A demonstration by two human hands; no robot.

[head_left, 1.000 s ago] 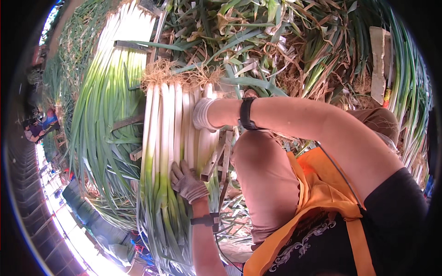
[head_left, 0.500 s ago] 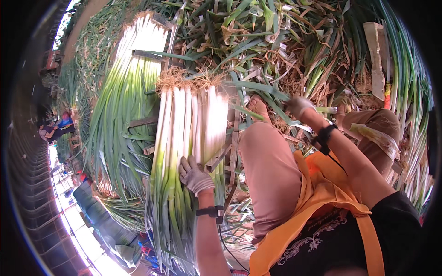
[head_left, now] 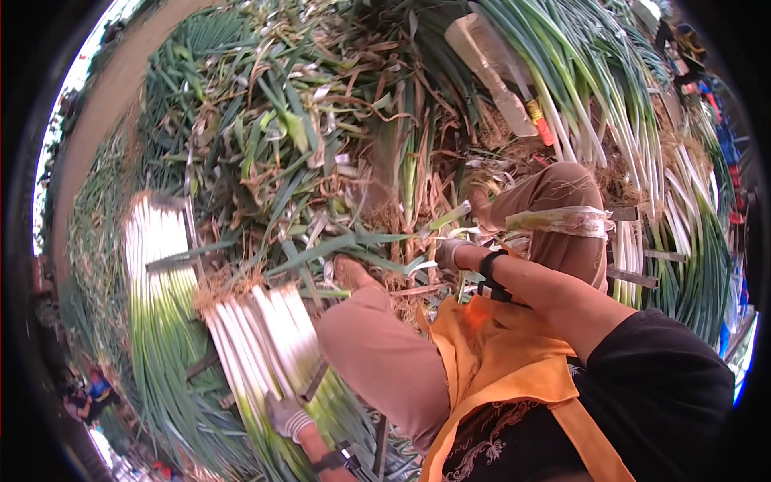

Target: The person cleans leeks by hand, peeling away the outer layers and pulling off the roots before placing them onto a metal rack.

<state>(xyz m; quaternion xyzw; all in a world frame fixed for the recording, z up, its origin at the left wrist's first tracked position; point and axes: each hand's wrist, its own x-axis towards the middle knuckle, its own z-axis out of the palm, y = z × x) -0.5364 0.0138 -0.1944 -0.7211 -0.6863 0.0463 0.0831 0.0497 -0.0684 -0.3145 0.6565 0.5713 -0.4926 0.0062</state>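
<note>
Leek-strewn ground: left hand (head_left: 287, 415) still presses the leek bundle (head_left: 265, 345), fingers flat; right hand (head_left: 450, 253) has reached trimmings, grip unclear.

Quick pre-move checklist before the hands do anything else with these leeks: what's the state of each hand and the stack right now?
1. Left hand resting on the stacked leeks: ok, gloved.
2. Right hand down among the loose leaves: ok; whether it grips anything, cannot tell.
3. Stack roots lined up at one end: ok.
4. Knife within reach: cannot tell; it lies apart from both hands.
5. Picture sharp at the left hand: not ok, blurred.
</note>
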